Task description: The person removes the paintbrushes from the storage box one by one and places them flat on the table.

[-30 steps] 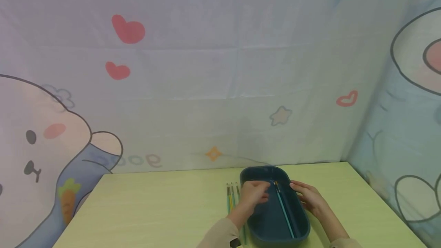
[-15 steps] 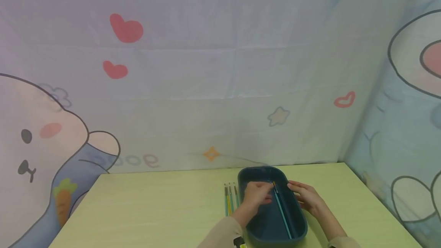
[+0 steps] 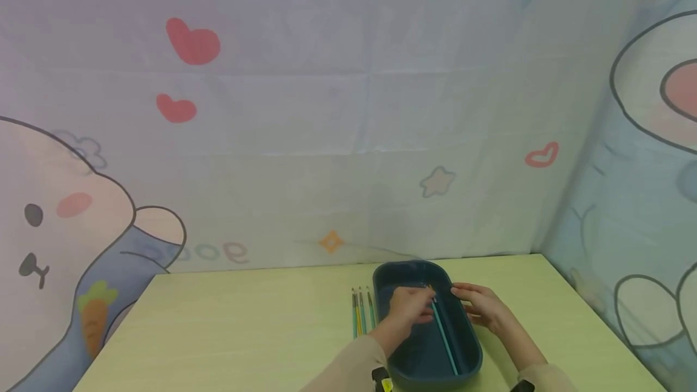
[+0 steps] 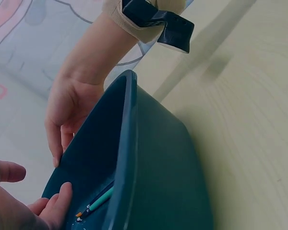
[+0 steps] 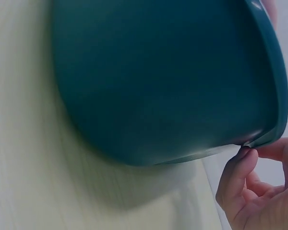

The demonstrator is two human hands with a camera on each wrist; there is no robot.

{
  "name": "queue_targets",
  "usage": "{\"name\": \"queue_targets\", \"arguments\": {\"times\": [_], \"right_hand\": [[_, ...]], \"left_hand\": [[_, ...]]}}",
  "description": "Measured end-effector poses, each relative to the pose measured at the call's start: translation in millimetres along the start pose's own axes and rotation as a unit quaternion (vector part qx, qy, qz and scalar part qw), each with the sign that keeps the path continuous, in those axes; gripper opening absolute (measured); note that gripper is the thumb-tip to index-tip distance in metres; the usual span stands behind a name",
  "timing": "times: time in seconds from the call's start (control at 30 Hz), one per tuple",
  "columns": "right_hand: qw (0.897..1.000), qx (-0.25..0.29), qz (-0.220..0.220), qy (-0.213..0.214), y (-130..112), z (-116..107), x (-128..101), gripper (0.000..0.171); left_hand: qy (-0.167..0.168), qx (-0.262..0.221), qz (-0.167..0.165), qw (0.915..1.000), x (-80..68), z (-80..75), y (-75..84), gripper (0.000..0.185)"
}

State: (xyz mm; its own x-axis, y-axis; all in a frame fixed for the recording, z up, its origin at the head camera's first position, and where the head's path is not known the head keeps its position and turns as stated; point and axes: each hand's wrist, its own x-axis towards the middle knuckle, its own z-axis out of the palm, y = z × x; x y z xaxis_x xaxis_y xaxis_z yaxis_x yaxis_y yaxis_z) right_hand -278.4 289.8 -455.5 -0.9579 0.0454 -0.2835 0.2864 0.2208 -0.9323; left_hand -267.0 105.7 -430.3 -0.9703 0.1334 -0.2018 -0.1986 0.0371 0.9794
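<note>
inside the dark blue tray (image 3: 468, 343), left hand (image 3: 409, 306) at a teal pencil (image 3: 443, 339)

pencil lies in the tray, long axis along the tray's length, tip at far end. left hand fingers curled at the tip end, pinch or not: cannot tell. right hand (image 3: 481, 306) relaxed, fingertips touching the tray's right rim. three pencils (image 3: 361, 313) just left of the tray.

The head camera looks forward and slightly down from well back, taking in the far tabletop (image 3: 245, 319) and a printed curtain (image 3: 327, 107) behind it. The left wrist camera sits very close beside the dark teal tray (image 4: 149, 158), facing along its outer wall. The right wrist camera is nearer still, against the tray's rounded end. All 3 views share the tray.
</note>
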Motion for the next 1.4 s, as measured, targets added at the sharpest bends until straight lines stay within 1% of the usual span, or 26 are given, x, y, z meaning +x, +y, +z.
{"name": "queue_targets", "arguments": {"times": [0.1, 0.23, 0.37, 0.43, 0.53, 0.77, 0.97, 1.1, 1.23, 1.4], "right_hand": [[1.000, 0.003, 0.000, -0.002, -0.7, -1.6, 0.2, 0.057], [1.000, 0.007, 0.003, -0.006, -0.9, -4.2, 1.4, 0.056], [1.000, 0.009, 0.008, -0.010, -1.3, -6.6, 3.5, 0.055], [1.000, 0.002, 0.007, -0.017, -1.5, -7.8, 4.6, 0.056], [1.000, -0.010, 0.009, -0.015, -2.6, -8.8, 5.1, 0.056], [0.999, -0.038, 0.000, -0.025, -4.2, -9.2, 2.7, 0.058], [0.999, -0.035, 0.003, -0.024, -3.6, -7.3, 1.1, 0.058], [0.999, -0.026, 0.005, -0.022, -2.8, -6.5, 1.6, 0.058], [1.000, -0.014, 0.005, -0.017, -2.5, -6.2, 2.1, 0.058], [1.000, -0.003, 0.008, -0.024, -2.0, -6.9, 2.4, 0.058]], "left_hand": [[-0.001, -0.022, -0.027, 0.9994, 1.0, 1.0, 1.2, 0.039], [0.003, -0.037, -0.047, 0.9982, 3.8, 2.4, 2.1, 0.042], [0.011, -0.034, -0.047, 0.9982, 5.5, 3.7, 4.2, 0.043], [0.014, -0.032, -0.048, 0.9982, 6.6, 4.7, 4.9, 0.043], [0.021, -0.027, -0.052, 0.9981, 9.2, 6.7, 4.8, 0.043], [0.034, -0.021, -0.066, 0.9970, 16.0, 8.5, 2.2, 0.046], [0.034, 0.004, -0.072, 0.9968, 20.4, 9.5, -2.4, 0.050], [0.028, 0.020, -0.073, 0.9967, 22.4, 11.2, -5.2, 0.044], [0.039, 0.047, -0.066, 0.9959, 26.7, 14.9, -10.2, 0.036], [0.059, 0.095, -0.059, 0.9920, 33.8, 20.0, -18.8, 0.037]]}}
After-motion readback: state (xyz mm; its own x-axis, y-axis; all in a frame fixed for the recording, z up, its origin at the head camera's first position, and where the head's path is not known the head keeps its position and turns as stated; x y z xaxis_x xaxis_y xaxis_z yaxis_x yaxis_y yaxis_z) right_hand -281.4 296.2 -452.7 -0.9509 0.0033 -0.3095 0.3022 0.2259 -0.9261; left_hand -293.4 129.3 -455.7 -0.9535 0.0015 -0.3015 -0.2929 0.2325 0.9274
